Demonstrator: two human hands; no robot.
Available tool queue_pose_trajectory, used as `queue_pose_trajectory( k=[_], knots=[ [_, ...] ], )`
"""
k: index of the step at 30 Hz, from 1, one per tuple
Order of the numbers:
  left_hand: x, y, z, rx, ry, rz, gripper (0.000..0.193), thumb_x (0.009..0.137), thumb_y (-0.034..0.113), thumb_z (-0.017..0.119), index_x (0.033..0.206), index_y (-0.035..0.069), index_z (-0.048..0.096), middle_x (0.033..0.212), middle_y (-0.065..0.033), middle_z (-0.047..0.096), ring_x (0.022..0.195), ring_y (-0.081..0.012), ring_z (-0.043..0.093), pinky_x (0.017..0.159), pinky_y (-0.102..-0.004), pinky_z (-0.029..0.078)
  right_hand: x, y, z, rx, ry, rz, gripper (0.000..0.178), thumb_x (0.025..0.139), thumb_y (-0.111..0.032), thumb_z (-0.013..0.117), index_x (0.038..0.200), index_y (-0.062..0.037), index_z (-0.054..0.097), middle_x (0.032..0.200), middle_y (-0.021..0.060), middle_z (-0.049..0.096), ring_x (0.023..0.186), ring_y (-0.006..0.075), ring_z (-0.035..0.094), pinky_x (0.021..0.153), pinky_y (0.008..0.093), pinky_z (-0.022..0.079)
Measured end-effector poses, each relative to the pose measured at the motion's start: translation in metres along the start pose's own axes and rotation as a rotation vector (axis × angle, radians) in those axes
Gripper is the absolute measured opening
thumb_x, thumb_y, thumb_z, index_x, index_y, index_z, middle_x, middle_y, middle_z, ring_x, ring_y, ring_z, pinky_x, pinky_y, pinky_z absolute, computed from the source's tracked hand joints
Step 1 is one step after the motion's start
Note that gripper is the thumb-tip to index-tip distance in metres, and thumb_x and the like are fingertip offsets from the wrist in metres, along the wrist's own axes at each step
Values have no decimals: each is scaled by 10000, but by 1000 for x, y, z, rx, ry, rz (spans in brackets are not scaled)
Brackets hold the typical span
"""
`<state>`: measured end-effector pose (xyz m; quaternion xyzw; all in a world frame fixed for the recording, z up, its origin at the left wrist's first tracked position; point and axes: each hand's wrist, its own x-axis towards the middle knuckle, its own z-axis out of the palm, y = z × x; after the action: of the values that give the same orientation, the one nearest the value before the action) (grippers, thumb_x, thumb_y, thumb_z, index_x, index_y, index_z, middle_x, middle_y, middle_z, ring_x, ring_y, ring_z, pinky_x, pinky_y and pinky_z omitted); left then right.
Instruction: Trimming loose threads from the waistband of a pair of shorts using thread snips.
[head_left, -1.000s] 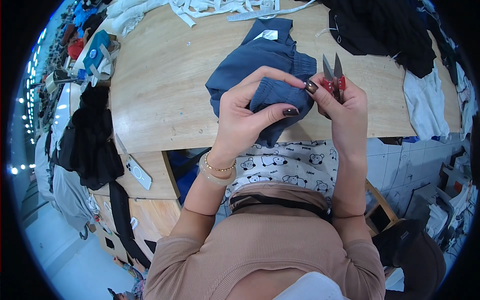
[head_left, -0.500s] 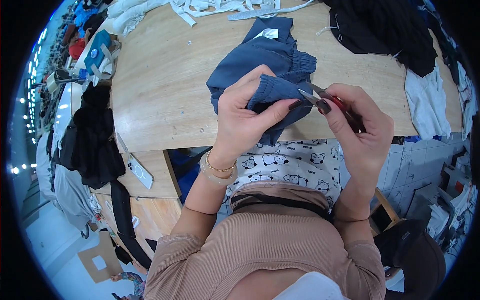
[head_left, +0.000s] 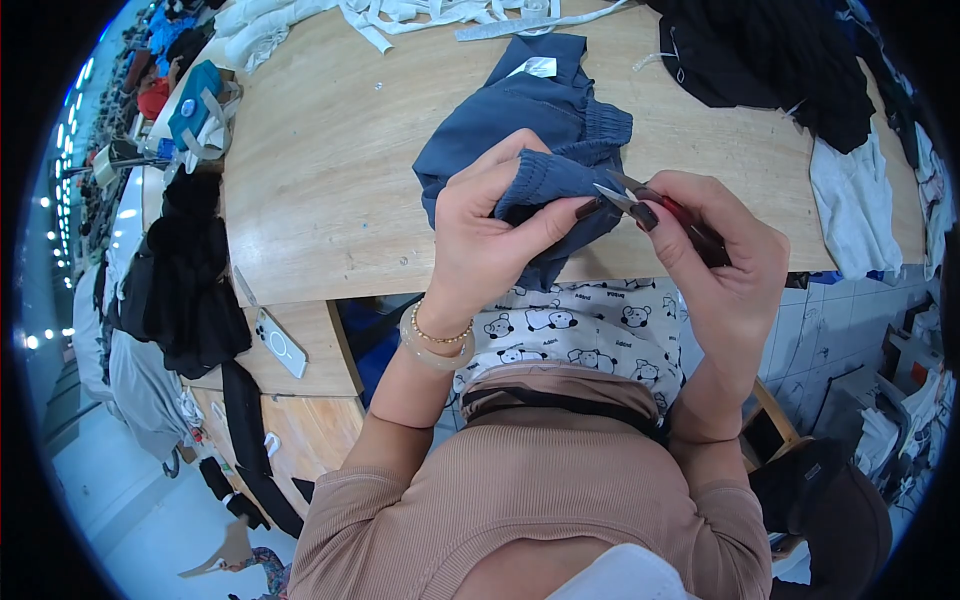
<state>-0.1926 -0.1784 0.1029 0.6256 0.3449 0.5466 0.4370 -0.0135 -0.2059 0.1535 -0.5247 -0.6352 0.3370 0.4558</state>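
A dark blue garment [head_left: 480,135] with gathered elastic cuffs lies bunched on the wooden table in front of me. My left hand [head_left: 490,220] pinches one elastic cuff [head_left: 545,178] between thumb and fingers, holding it raised over the near table edge. In my right hand [head_left: 715,230] are small thread snips [head_left: 690,222] with red on the handle. Their two pointed blades are slightly apart at the right end of the cuff, near my left thumb tip. Any thread between the blades is too fine to make out. A white label shows on the garment's far part.
Black garments [head_left: 770,70] and a white cloth [head_left: 855,205] lie along the table's right side. White strips [head_left: 430,12] lie at the back. On the left are a phone [head_left: 282,342], black fabric [head_left: 185,280] and a teal bag [head_left: 195,110]. Another person's hand holds a brown piece lower left.
The snips have shifted slightly left in my right hand. My left hand and the garment stay in place. At lower left, the other person's brown piece has tilted and moved down.
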Motion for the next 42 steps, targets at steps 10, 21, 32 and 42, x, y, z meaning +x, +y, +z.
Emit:
queue_pose_trajectory(
  k=[10, 21, 32, 42],
  knots=[
    [-1, 0, 0, -18, -4, -30, 144, 718, -32, 701, 861, -30, 683, 765, -40, 568, 691, -106, 511, 594, -206, 396, 3, 0, -2, -19, -38, 2, 141, 788, -20, 670, 928, -7, 669, 753, 71, 662, 646, 89, 608, 571, 190, 467],
    [1, 0, 3, -189, 24, -65, 107, 737, -24, 702, 838, -43, 672, 767, -29, 569, 694, -95, 505, 611, -206, 397, 0, 26, 12, 380, -60, 26, 142, 854, -47, 621, 984, 0, 589, 748, 19, 606, 585, 21, 479, 494, 148, 329],
    [2, 9, 9, -88, 32, -102, 106, 741, -15, 706, 835, -44, 665, 759, -23, 566, 689, -88, 505, 607, -210, 399, 8, 29, 7, 936, -24, 86, 131, 888, -62, 573, 1005, -4, 564, 780, 24, 596, 577, 14, 467, 490, 136, 321],
    [2, 9, 11, -2, 59, -99, 123, 754, 2, 702, 863, -40, 664, 744, -21, 547, 680, -87, 503, 601, -208, 395, 2, 1, -7, -9, 12, -51, 144, 776, -19, 680, 918, -4, 663, 781, 80, 660, 650, 98, 611, 578, 196, 480]
  ],
)
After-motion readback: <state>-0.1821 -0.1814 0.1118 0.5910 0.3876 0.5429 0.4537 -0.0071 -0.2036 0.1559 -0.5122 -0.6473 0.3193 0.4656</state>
